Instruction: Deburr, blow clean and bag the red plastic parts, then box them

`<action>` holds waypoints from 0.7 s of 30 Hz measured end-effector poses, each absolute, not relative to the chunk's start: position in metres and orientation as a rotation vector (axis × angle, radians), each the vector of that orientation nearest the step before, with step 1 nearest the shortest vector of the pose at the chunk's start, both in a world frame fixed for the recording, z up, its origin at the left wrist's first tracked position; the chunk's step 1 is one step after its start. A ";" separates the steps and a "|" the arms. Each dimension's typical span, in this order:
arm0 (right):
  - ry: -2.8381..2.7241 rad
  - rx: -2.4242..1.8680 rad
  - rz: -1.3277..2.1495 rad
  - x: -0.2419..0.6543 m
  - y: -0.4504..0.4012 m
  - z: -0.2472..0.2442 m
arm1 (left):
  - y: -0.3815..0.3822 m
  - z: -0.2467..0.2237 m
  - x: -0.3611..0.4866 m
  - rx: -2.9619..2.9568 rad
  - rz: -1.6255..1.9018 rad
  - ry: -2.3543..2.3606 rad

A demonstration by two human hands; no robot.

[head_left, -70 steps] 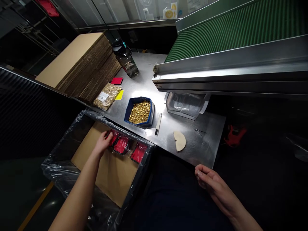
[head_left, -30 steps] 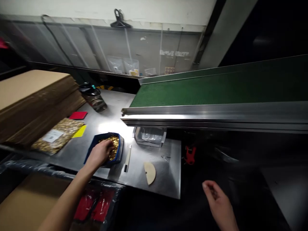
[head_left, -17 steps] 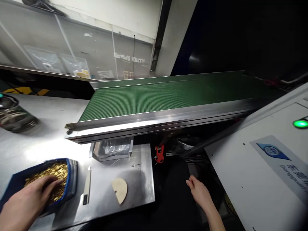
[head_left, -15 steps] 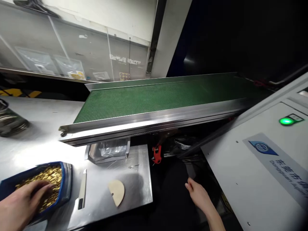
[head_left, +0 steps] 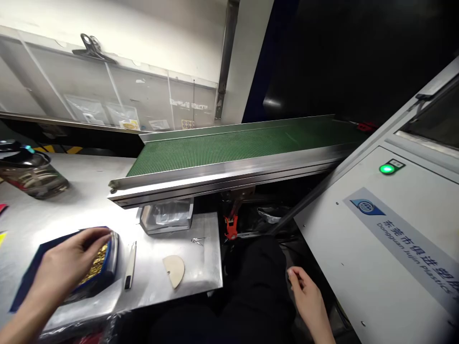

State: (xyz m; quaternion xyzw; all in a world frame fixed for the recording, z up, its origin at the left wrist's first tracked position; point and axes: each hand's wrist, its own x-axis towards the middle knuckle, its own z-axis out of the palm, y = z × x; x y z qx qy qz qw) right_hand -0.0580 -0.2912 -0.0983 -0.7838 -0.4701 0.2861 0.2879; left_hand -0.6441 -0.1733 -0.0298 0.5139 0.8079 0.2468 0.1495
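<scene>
My left hand is above a blue bin that holds many small gold-coloured metal pieces. Its thumb and forefinger are pinched at the bin's far right rim; whatever lies between the tips is too small to make out. Right of the bin, a light-handled utility knife lies on the metal table. My right hand hangs low beside my dark-clothed leg, its fingers curled together. Any object inside that hand is hidden.
A green conveyor belt slopes across above the table. Beneath its near end sits a clear-lined tray. A beige half-disc and small wire pieces lie on the table. At the right stands a white machine cabinet; a jar is at left.
My left hand has risen out of the gold-coloured pieces to the bin's rim, its fingertips pinched. The camera view has shifted left; my right hand stays low and curled.
</scene>
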 end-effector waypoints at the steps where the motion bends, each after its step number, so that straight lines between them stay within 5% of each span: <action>1: -1.284 -2.038 0.788 -0.067 -0.285 -0.095 | -0.178 -0.024 -0.626 1.408 0.769 2.244; 9: -1.546 -1.335 1.082 -0.201 -0.263 -0.038 | -0.227 -0.025 -0.441 0.389 1.101 1.007; 21: -1.581 -1.209 1.140 -0.193 -0.226 -0.008 | -0.232 -0.036 -0.346 0.166 0.936 0.867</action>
